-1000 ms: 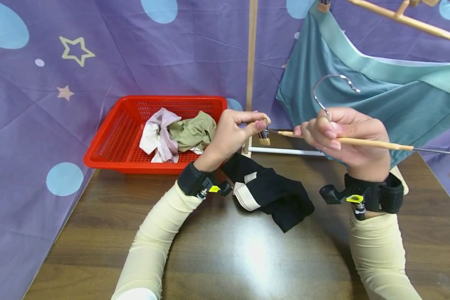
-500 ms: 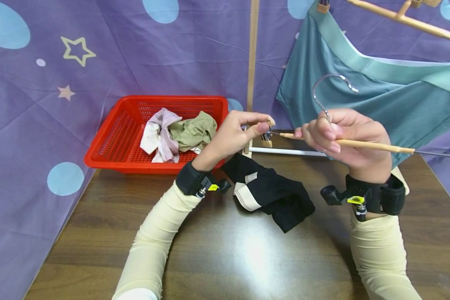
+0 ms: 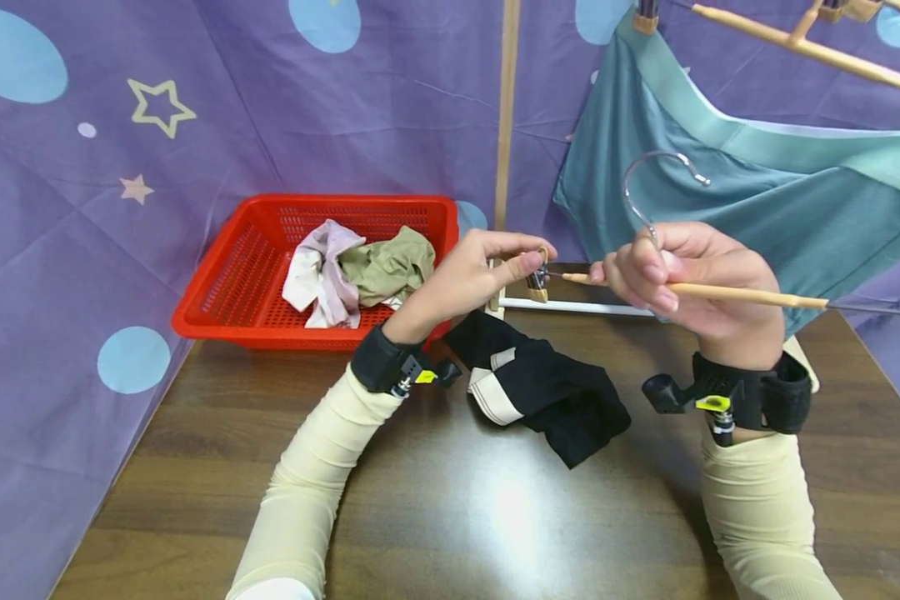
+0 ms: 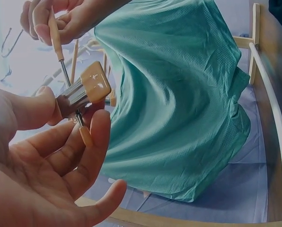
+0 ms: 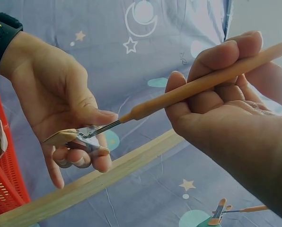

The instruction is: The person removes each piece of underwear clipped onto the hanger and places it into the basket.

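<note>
My right hand [image 3: 701, 279] grips the wooden bar [image 3: 753, 296] of a clip hanger, its metal hook [image 3: 627, 187] rising above the fingers. At the bar's left end, my left hand [image 3: 468, 271] pinches the hanger's clip [image 3: 537, 292] between thumb and fingers. In the left wrist view the clip [image 4: 96, 81] shows a wooden tip and metal sides on a thin rod; no cloth lies in it. The right wrist view shows the rod running from the clip [image 5: 63, 137] into the bar [image 5: 179, 92]. Below the hands, a black garment with a pale waistband [image 3: 570, 400] lies crumpled on the table.
Teal underpants [image 3: 720, 200] hang by clips from another wooden hanger [image 3: 810, 46] at back right. A red basket [image 3: 300, 337] with white-pink and olive cloths [image 3: 390, 267] stands at back left. A rack with a wooden post [image 3: 506, 125] and white rod [image 3: 577, 307] stands behind.
My left hand has moved slightly right with the clip, bringing it a little nearer the wooden bar's end. The right hand keeps its grip, nearly still.
</note>
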{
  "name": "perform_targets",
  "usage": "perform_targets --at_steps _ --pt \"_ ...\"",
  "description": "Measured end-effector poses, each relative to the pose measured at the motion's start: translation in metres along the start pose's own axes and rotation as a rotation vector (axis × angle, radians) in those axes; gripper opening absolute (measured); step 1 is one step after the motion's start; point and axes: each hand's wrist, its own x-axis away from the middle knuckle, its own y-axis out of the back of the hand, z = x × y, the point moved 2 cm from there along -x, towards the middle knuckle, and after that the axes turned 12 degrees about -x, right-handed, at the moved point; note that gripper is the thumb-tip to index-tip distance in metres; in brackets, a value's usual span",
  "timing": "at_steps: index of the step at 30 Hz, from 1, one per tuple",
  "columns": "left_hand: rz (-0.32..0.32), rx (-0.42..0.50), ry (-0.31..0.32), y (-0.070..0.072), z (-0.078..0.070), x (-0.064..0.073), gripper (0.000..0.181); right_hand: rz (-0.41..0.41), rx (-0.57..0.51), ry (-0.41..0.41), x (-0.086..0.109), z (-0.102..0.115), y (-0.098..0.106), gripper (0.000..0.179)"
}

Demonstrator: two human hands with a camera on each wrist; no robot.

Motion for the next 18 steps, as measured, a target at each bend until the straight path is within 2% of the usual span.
perform_targets --at_steps 10,18 --pt "0.059 0.036 -0.025 -0.0007 -0.0041 0.0012 0.028 0.017 0.017 0.007 0.0009 0.0054 -0.0060 0.019" --pt "0.093 0.096 0.014 -0.0073 -0.0048 0.0015 0.031 0.021 0.027 0.003 0.0021 0.0072 -0.0102 0.018"
